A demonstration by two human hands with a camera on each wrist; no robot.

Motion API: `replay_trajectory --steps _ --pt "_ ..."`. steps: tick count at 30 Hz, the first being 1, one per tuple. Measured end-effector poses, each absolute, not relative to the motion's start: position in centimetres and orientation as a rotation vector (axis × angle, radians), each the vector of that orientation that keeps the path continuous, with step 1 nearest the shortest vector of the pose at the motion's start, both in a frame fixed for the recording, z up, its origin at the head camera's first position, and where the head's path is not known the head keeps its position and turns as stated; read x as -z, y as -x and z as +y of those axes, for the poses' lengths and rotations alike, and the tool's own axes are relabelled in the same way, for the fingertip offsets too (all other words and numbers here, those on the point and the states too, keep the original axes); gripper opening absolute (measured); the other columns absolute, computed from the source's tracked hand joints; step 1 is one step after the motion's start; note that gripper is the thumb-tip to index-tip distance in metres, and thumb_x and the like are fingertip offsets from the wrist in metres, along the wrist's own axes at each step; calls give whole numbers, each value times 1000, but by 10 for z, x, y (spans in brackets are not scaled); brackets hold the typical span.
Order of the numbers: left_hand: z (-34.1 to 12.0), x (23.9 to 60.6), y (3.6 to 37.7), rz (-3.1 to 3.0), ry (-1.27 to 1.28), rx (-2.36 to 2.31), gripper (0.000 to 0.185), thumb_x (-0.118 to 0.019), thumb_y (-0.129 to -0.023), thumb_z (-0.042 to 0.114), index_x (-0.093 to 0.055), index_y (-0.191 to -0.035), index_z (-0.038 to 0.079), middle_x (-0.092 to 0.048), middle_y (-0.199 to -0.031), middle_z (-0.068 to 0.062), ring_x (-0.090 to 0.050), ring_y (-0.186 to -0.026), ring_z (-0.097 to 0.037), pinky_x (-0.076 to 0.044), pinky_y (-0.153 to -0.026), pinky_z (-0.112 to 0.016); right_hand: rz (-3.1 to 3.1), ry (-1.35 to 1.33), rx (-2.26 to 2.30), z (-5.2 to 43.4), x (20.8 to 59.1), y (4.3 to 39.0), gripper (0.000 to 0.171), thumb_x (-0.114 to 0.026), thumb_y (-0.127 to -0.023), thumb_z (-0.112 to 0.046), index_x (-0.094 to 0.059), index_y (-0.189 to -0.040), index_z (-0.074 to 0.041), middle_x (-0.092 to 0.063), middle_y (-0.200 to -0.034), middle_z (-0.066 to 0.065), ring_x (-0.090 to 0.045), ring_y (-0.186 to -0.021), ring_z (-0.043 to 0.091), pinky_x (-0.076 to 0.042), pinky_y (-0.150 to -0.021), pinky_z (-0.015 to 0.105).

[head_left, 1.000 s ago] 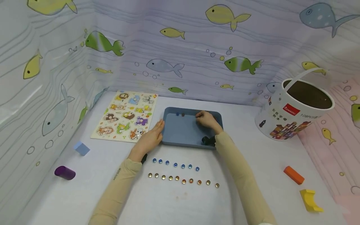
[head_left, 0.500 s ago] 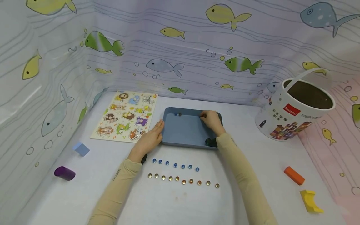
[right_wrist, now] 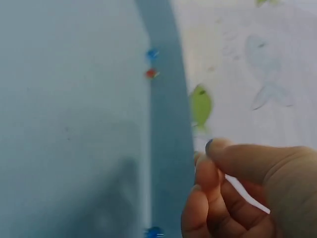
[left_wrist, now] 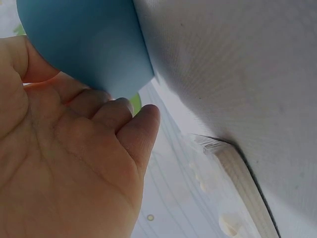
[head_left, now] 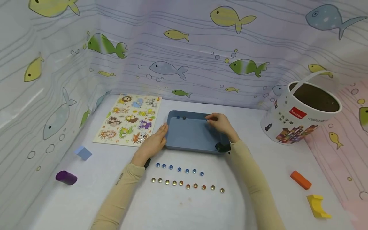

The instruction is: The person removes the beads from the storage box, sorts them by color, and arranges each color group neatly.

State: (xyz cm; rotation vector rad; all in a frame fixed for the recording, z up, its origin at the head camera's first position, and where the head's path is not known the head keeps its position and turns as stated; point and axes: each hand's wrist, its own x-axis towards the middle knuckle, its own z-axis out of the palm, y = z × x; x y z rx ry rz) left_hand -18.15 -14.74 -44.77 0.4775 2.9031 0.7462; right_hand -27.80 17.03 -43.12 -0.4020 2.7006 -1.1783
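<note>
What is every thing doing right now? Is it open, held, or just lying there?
Blue tray: flat on the table, two beads inside.
Left hand: fingers straight, pressed against the tray's side.
Right hand: fingertips pinched together over the tray; what they hold is hidden.
Bucket: upright, no lid, handle raised.
Bead rows: lined up, untouched.
Animal puzzle: lying flat, all pieces in.

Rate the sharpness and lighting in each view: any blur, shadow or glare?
Head view: evenly lit and sharp, marbles distinct, edges bowed by the wide lens. Left wrist view: left hand and tray too close, soft, the palm shaded. Right wrist view: blurred throughout, right hand smeared, a dark shadow on the tray floor. No glare anywhere.
</note>
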Motion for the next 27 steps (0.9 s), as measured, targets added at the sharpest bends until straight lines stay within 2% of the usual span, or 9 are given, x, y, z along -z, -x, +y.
replay_trajectory --steps 3,7,10,12,15,20,24,27 --pt "-148 446 181 2910 -475 -754 57 -38 -101 18 -21 -154 5 -16 -162 -10 -21 -149 -28 -27 -120 -46 2597 438 1322 177 420 266 29 -57 -97 -16 -64 -123 -4 -66 -123 15 -65 -104 30 -56 -86 39" --pt "-148 445 181 2906 -464 -754 57 -38 -102 19 -20 -154 5 -16 -162 -9 -20 -149 -27 -26 -120 -46 2458 490 1452 184 410 244 33 -58 -97 -15 -61 -126 1 -64 -125 18 -60 -113 38 -53 -95 49" --pt "-147 446 181 2898 -460 -750 57 -37 -102 19 -20 -154 6 -15 -163 -9 -20 -150 -26 -26 -120 -46 2383 525 1482 190 409 224 32 -58 -97 -15 -62 -125 1 -64 -124 18 -59 -113 40 -53 -95 46" --pt "-146 446 182 2893 -457 -754 57 -37 -102 20 -20 -154 6 -15 -163 -8 -19 -150 -26 -26 -120 -46 2338 574 1466 195 410 210 31 -59 -96 -14 -62 -123 2 -64 -121 19 -60 -110 39 -55 -92 38" --pt "-146 448 182 2888 -467 -752 57 -37 -102 20 -19 -154 6 -14 -163 -9 -19 -150 -27 -26 -120 -46 2261 642 1388 202 416 190 28 -59 -95 -12 -64 -119 1 -66 -118 20 -64 -102 28 -56 -86 27" --pt "-148 448 183 2890 -472 -733 58 -38 -102 20 -17 -155 6 -13 -163 -10 -18 -150 -27 -25 -121 -45 2179 736 1231 208 426 164 24 -62 -94 -13 -67 -113 0 -68 -112 16 -63 -90 6 -52 -76 20" --pt "-147 448 183 2891 -473 -732 58 -37 -103 20 -17 -155 6 -13 -163 -9 -17 -150 -26 -24 -121 -45 2127 796 1201 209 434 151 21 -65 -92 -14 -69 -107 0 -70 -104 12 -60 -82 4 -51 -69 20" --pt "-146 448 182 2885 -471 -741 57 -36 -103 20 -17 -155 6 -13 -163 -9 -17 -150 -26 -23 -122 -45 2116 843 1150 208 445 143 17 -67 -90 -14 -71 -103 -4 -69 -90 5 -55 -73 2 -49 -64 18"
